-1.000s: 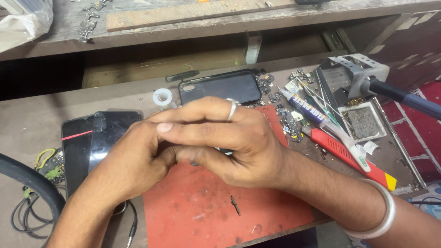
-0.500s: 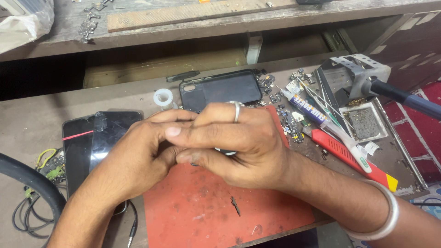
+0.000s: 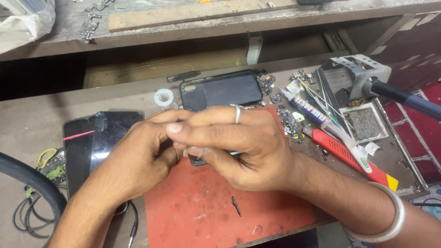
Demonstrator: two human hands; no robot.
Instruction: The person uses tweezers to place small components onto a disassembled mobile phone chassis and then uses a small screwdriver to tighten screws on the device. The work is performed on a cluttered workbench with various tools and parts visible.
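My left hand [image 3: 138,160] and my right hand [image 3: 239,147] meet over the red work mat [image 3: 220,211], fingers wrapped together around a small dark phone-like device [image 3: 198,160]. Only its lower edge shows under my fingers; the rest is hidden. My right hand has a ring on one finger and a silver bangle [image 3: 386,220] at the wrist. A small dark screw-like bit [image 3: 236,206] lies on the mat below my hands.
A black phone back cover [image 3: 220,89] lies behind my hands, a white tape ring [image 3: 164,97] to its left. Two dark phones [image 3: 92,142] lie at left. At right: red-handled tool [image 3: 353,156], glue tube [image 3: 317,115], tweezers, small parts, metal tray [image 3: 365,121]. Cables at left edge.
Both hands have stayed together over the mat; the fingers shifted slightly around the device.
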